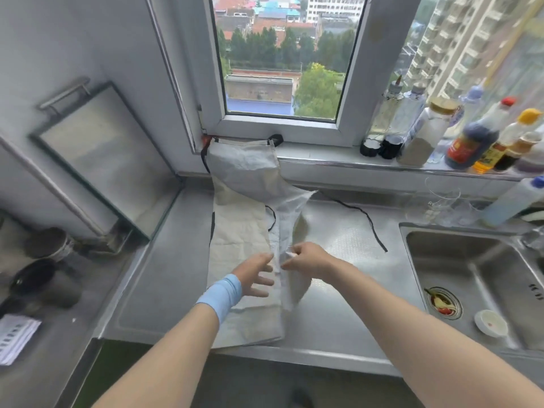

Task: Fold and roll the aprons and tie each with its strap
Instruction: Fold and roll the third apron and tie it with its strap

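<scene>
a steel sink (pixel 459 260) sits at the right, a small white dish (pixel 490 323) inside it; sauce bottles (pixel 471 142) line the far windowsill; a framed panel (pixel 97 154) leans at the left; a striped paper (pixel 14 340) lies near left

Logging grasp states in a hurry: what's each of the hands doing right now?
Left hand: open, fingers spread over the apron, holding nothing.
Right hand: closed, pinching a lifted fold of the apron.

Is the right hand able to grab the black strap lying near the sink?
Probably yes: bare counter lies between the right hand and the strap, though that hand pinches the apron.
</scene>
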The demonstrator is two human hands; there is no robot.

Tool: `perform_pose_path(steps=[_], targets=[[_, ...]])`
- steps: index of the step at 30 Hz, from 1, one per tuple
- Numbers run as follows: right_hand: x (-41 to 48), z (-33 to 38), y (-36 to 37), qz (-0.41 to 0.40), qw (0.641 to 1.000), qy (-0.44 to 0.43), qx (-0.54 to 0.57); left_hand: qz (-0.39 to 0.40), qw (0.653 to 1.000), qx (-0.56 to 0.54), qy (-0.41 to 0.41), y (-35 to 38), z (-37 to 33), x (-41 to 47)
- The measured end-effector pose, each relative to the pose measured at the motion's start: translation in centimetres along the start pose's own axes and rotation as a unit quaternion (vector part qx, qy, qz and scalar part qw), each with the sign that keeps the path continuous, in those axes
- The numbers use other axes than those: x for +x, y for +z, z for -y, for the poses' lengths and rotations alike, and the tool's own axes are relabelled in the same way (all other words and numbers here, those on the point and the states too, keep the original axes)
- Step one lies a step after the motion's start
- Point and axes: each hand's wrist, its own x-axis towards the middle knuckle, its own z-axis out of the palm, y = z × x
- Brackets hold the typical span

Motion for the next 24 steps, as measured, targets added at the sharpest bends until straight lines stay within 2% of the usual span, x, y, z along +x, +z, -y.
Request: perform_pose_path(steps=[2, 4, 5, 7, 9, 12, 14, 19, 22, 24], targets=[[-0.9, 2.5, 2.4, 0.022, 0.998, -0.038, -0.032, 0.0, 0.998, -0.062, 0.002, -1.7, -0.7, -1.7], [-1.6, 4.4, 5.3, 0.064, 0.995, -0.056, -0.049, -0.019, 0.998, -0.064, -0.007, -3.2, -0.5, -3.2], [-1.8, 4.9, 6.5, 0.087, 0.993, -0.06, -0.053, -0.045, 0.998, -0.033, -0.014, -3.7, -0.1, -3.7], [-2.0, 5.7, 9.1, 0.117, 0.989, -0.068, -0.052, -0.122, 0.987, 0.108, -0.012, -5.2, 1.2, -4.3], [-2.1, 5.8, 10.9, 0.108, 0.99, -0.06, -0.069, -0.189, 0.943, 0.272, -0.005, -7.3, 2.8, -4.4], [-1.8, 5.0, 12.4, 0.093, 0.984, -0.043, -0.149, -0.237, 0.904, 0.355, -0.01, -9.8, 5.1, -4.4], [-1.5, 4.3, 12.7, 0.081, 0.982, -0.03, -0.17, -0.243, 0.892, 0.381, -0.024, -10.9, 6.2, -4.2], [0.7, 3.4, 14.1, 0.086, 0.962, -0.027, -0.257, -0.164, 0.844, 0.496, -0.126, -12.8, 8.3, -3.0], [2.7, 3.0, 15.0, 0.099, 0.953, -0.02, -0.285, -0.214, 0.82, 0.522, -0.102, -13.8, 7.3, -2.1], [4.4, 3.3, 14.5, 0.078, 0.958, -0.017, -0.277, -0.232, 0.833, 0.501, -0.046, -14.3, 5.5, -1.1]])
